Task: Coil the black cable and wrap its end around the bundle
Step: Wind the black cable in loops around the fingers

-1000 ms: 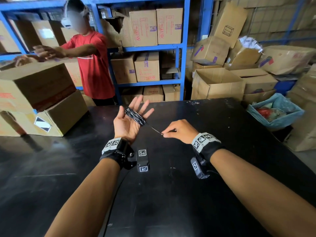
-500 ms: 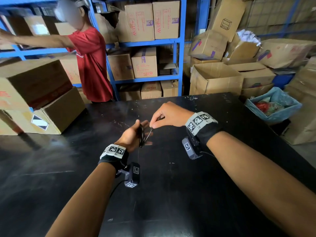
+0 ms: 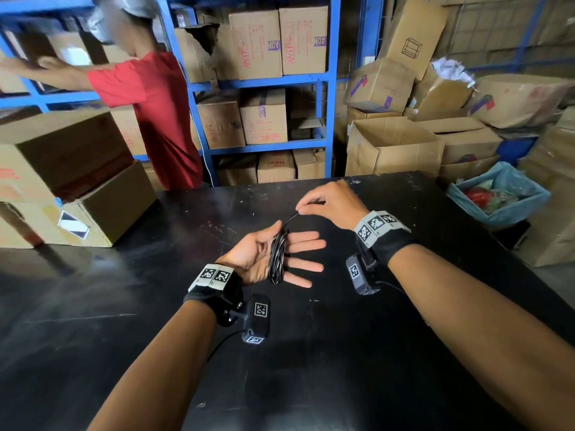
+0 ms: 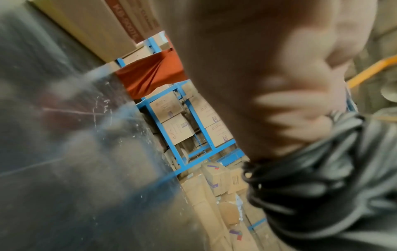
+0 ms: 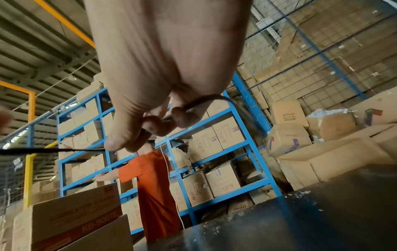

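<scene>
The black cable (image 3: 278, 258) is wound in a tight coil around my left hand (image 3: 252, 255), which is palm up over the table with its fingers straight and spread, pointing right. A short taut strand (image 3: 291, 219) runs from the top of the coil up to my right hand (image 3: 329, 202), just beyond and to the right. That hand pinches the cable end between thumb and forefinger. In the left wrist view the coil (image 4: 311, 178) is blurred beside the palm (image 4: 268, 84). The right wrist view shows the cable (image 5: 199, 100) looping through the curled fingers (image 5: 182, 117).
The black table (image 3: 311, 368) lies under both arms. Cardboard boxes (image 3: 77, 181) are stacked on its far left corner. A person in a red shirt (image 3: 161, 113) stands behind it at blue shelving (image 3: 329, 88). Open boxes and a blue-lined bin (image 3: 497, 197) stand to the right.
My left hand rolled edge-on and back to palm up, its fingers now pointing right. My right hand carried the cable end from beside the coil to above and beyond it.
</scene>
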